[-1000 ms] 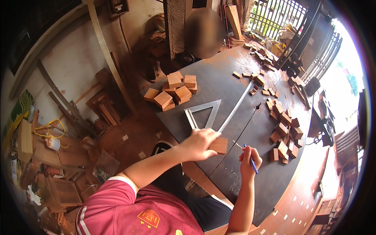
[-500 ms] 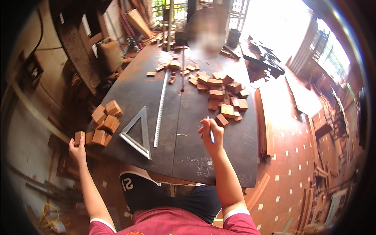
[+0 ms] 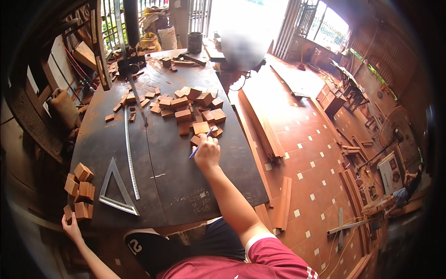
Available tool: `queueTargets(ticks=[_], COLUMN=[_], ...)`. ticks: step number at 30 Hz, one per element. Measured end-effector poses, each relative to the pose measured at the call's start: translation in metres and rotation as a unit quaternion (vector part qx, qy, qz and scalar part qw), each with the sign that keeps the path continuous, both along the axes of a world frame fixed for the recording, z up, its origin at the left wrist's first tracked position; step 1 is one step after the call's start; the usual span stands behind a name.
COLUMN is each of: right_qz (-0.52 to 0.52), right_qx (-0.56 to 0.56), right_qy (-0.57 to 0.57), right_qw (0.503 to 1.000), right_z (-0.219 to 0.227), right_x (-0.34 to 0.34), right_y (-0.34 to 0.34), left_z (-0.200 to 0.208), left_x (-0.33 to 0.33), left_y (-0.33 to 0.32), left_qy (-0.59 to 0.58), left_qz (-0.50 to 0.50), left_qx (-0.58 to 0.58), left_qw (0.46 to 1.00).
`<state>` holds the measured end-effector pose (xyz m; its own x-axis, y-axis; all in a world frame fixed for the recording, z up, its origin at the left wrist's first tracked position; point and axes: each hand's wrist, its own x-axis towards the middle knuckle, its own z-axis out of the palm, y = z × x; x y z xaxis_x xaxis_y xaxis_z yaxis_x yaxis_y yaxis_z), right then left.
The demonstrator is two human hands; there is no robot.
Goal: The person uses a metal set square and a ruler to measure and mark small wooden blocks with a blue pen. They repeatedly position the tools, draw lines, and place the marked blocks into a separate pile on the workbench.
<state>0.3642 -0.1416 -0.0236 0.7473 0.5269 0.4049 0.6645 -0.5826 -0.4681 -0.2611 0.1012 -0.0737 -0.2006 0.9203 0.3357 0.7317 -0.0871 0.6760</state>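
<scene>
At the table's left edge my left hand (image 3: 71, 229) has its fingers on a reddish wooden block (image 3: 68, 213), beside a small cluster of like blocks (image 3: 86, 190). My right hand (image 3: 207, 152) is closed around a blue pen (image 3: 193, 152) that slants across the fingers. It is at the near end of a heap of wooden blocks (image 3: 184, 114), right by one block (image 3: 195, 140) partly hidden behind the fingers. Whether the fingers touch that block I cannot tell. Between my hands lie a metal triangle square (image 3: 108, 180) and a long steel ruler (image 3: 129, 156).
The dark table (image 3: 158, 200) has a slot and chalk-like marks. An upright machine blade (image 3: 137, 100) rises through it. Small offcuts lie around the blade. Long planks (image 3: 262, 125) stand along the right side above a tiled floor. Another person is at the table's far right.
The view has swung right, so the table sits further left. My right hand has moved up to the nearest block of the heap. The left hand's block remains beside its cluster.
</scene>
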Motion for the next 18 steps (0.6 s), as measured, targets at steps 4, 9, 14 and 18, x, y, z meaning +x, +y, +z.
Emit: queueTargets(ticks=[4,9,14,18], right_qz=[0.072,0.132,0.089,0.06], right_qx=[0.031,0.094,0.138,0.132], right_qy=[0.024,0.113,0.108,0.108], right_qw=[0.997,0.98,0.98,0.984], right_z=[0.001,0.014,0.01,0.009], right_x=[0.005,-0.006,0.001,0.006], right_y=[-0.003,-0.001,-0.002,-0.002], left_z=[-0.003,0.0,0.006,0.025], left_x=[0.003,0.009,0.02,0.057], left_y=[0.005,-0.008,-0.044,-0.106], left_qy=[0.004,0.024,-0.06,-0.009], left_qz=[-0.033,0.017,0.067,0.058], left_qx=[0.007,0.021,0.064,0.109], left_qw=[0.999,0.999,0.994,0.992])
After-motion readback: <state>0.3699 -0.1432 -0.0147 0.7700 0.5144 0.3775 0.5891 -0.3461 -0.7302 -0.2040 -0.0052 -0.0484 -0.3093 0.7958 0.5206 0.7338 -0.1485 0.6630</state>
